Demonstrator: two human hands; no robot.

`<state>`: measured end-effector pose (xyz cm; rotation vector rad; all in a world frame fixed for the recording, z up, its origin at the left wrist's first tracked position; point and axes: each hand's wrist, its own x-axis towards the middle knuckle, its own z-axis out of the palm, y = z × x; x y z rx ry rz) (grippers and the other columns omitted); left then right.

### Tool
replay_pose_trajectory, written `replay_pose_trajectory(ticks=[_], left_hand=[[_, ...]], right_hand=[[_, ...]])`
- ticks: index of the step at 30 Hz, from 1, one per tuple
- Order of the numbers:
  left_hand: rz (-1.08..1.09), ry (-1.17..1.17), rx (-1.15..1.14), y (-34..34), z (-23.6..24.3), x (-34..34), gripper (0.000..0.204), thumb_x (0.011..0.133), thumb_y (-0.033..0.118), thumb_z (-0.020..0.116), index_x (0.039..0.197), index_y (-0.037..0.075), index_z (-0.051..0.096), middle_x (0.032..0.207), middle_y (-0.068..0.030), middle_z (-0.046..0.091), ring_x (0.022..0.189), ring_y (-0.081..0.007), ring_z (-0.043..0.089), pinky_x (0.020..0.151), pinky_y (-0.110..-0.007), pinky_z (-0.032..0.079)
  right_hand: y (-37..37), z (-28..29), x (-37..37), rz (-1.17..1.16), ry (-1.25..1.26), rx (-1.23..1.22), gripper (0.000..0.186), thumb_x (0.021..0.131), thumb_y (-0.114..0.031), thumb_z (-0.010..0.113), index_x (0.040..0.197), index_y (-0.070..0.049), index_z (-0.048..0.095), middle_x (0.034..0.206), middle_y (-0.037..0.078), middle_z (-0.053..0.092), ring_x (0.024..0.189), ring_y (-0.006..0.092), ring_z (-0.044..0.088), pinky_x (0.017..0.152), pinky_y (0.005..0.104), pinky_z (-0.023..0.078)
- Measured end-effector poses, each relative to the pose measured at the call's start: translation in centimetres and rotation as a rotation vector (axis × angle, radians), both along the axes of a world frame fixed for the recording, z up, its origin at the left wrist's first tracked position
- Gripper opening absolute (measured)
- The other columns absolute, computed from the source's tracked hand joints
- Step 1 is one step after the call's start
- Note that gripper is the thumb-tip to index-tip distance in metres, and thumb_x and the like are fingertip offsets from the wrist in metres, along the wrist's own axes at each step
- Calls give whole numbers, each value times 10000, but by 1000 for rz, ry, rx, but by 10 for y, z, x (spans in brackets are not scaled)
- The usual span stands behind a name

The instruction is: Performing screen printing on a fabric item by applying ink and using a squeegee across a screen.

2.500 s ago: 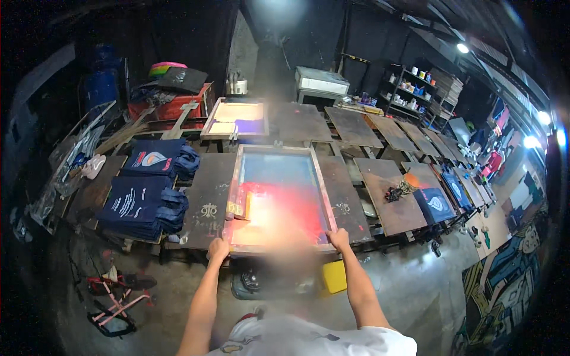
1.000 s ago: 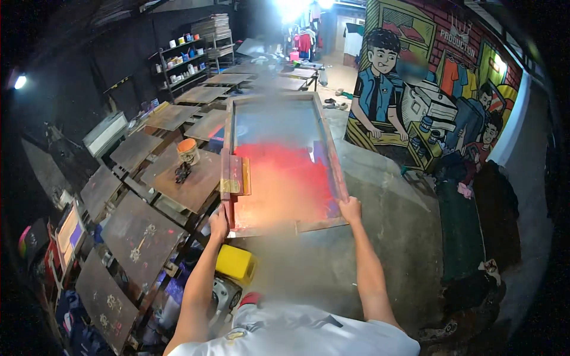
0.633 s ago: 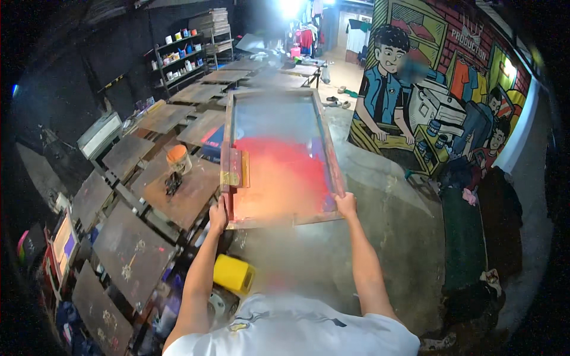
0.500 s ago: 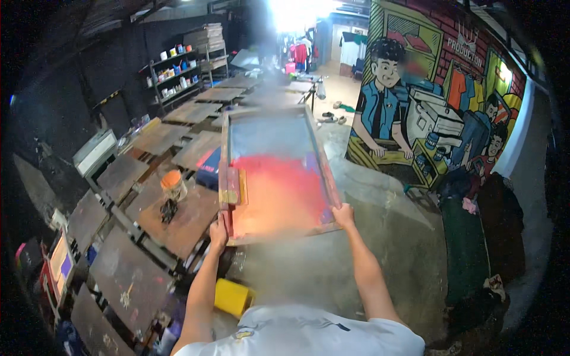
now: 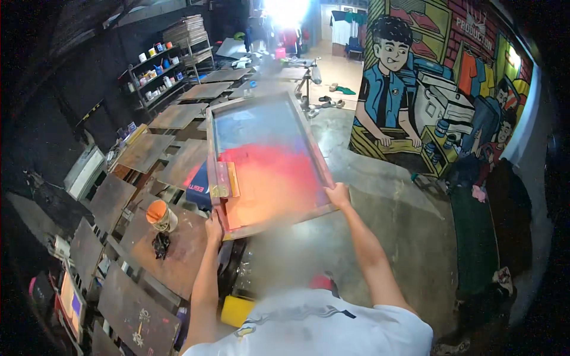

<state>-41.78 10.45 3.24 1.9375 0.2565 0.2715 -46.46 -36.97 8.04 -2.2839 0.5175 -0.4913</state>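
Wooden frame [image 5: 314,149], with mesh [image 5: 270,178] showing red and orange across its near part and blue-gray beyond, is held out in front of the person, far end pointing away. Squeegee [image 5: 224,180] lies along the left rail; probably set there to lean on the wood.

Left hand [image 5: 214,228]: fingers gripping the left rail near its near corner. Right hand [image 5: 339,195]: fingers wrapped on the right rail near the other near corner. 2 opposite holds presumably share the weight and keep the frame from rolling. Fingertips beneath: hidden.

Left of the frame: bucket [image 5: 163,216] and black crumpled item [image 5: 160,245] on a brown surface [image 5: 185,243]; dark blue cloth [image 5: 198,185] just beyond. Yellow container [image 5: 236,310] below. Farther out: shelf [image 5: 155,80] and mural [image 5: 392,89].
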Motion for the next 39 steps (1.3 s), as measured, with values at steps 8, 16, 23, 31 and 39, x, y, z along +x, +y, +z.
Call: replay_pose_trajectory(ticks=[8, 16, 23, 31, 39], left_hand=[[114, 40, 32, -41, 14, 69, 681, 1000, 534, 460, 917, -121, 627, 834, -208, 656, 800, -248, 591, 761, -423, 471], [368, -179, -39, -77, -10, 123, 656, 1002, 506, 480, 714, -74, 588, 612, -122, 537, 632, -194, 499, 629, -408, 436], [752, -166, 162, -76, -33, 101, 664, 993, 531, 480, 865, -97, 652, 734, -179, 636, 735, -257, 593, 727, -437, 467], [826, 195, -120, -102, -17, 112, 708, 974, 556, 481, 1067, -127, 642, 978, -260, 690, 959, -299, 651, 856, -428, 476], [925, 82, -258, -79, -31, 147, 640, 995, 508, 488, 936, -110, 641, 785, -119, 623, 785, -185, 559, 728, -409, 468]], right_hand=[[-42, -16, 136, 153, 47, 56, 519, 741, -433, 740, 909, 59, 721, 870, 308, 678, 873, 442, 687, 774, 506, 541], [-69, -26, 319, 394, 99, -12, 557, 717, -446, 736, 889, 83, 713, 865, 317, 675, 900, 431, 688, 794, 485, 543], [-13, -23, 419, 669, 73, -45, 551, 706, -452, 757, 848, 78, 715, 828, 282, 693, 805, 384, 709, 731, 456, 548], [32, -38, 504, 850, 151, -140, 583, 699, -470, 771, 825, 95, 702, 808, 299, 681, 832, 398, 708, 752, 465, 561], [96, -63, 578, 1002, 158, -280, 576, 712, -464, 754, 845, 93, 697, 865, 319, 678, 871, 453, 681, 812, 483, 544]])
